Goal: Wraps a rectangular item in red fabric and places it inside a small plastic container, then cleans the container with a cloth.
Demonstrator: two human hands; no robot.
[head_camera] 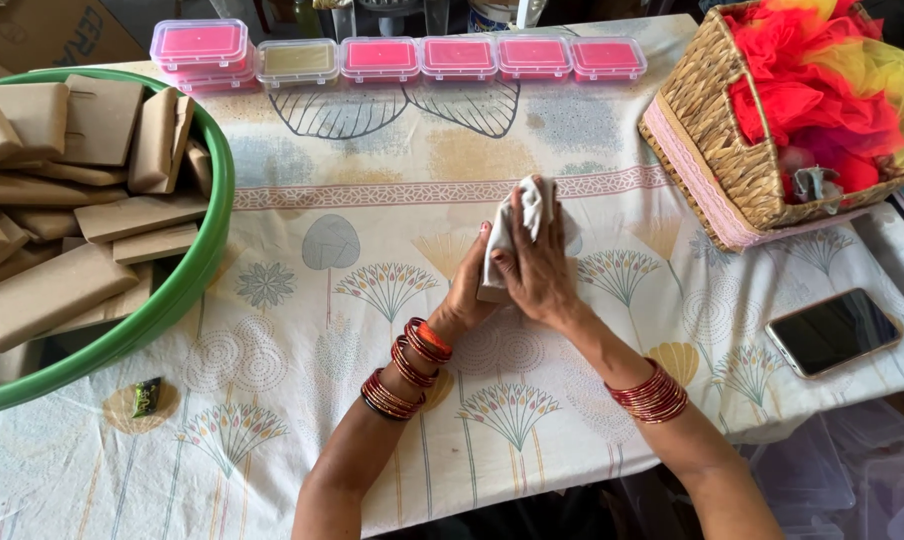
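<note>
We note the left hand [465, 290] and right hand [537, 270] pressed together around a white cloth [525, 215], fingers wrapped on it, held just above the patterned tablecloth [352, 330] at mid-table. Right of them lies a dark phone [834, 331]. At left, a green tub [187, 280] holds brown-wrapped blocks [52, 290]. Farther right, a woven basket [717, 150] contains red and yellow netting. Along the far edge, a row of pink lidded boxes [457, 57].

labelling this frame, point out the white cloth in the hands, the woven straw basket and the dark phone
white cloth [534, 205], head view, upper bunched part above the fingers
woven straw basket [712, 110], head view, left woven wall
dark phone [834, 331], head view, middle of screen
</note>
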